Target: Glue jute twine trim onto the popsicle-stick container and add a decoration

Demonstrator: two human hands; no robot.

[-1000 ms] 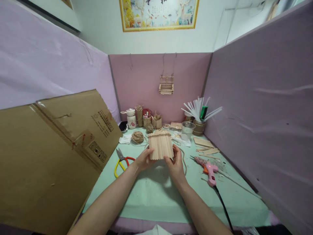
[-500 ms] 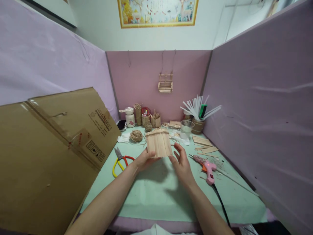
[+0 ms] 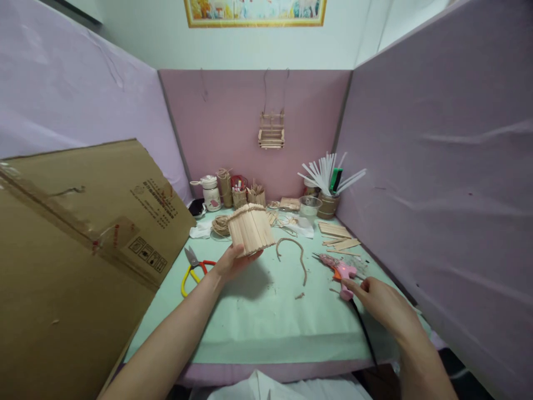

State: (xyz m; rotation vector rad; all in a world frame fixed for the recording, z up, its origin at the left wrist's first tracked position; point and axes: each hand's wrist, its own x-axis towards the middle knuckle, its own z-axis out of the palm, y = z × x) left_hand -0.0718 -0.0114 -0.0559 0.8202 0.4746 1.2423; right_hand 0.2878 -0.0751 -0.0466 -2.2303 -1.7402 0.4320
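Note:
A small container of wooden sticks (image 3: 251, 230), with a braided cord along its top edge, is tilted in my left hand (image 3: 233, 263). My left fingers support it from below, thumb on its near face. At the right, my right hand (image 3: 377, 297) has its thumb and fingertips at the handle of a pink glue gun (image 3: 343, 273), which lies on the table with its nozzle to the left. Whether those fingers close round the handle is hard to tell. A loose piece of brown cord (image 3: 302, 258) lies curved between the container and the glue gun.
Red-and-yellow scissors (image 3: 194, 268) lie left of my left hand. A large cardboard sheet (image 3: 83, 250) leans at the left. Twine (image 3: 220, 225), a plastic cup (image 3: 310, 208), flat sticks (image 3: 335, 229) and a pot of white glue sticks (image 3: 328, 205) stand or lie behind.
My right hand has moved from beside the container rightward to the glue gun. My left hand has shifted left and tilted the container. The curved cord now shows on the table, and the view has shifted.

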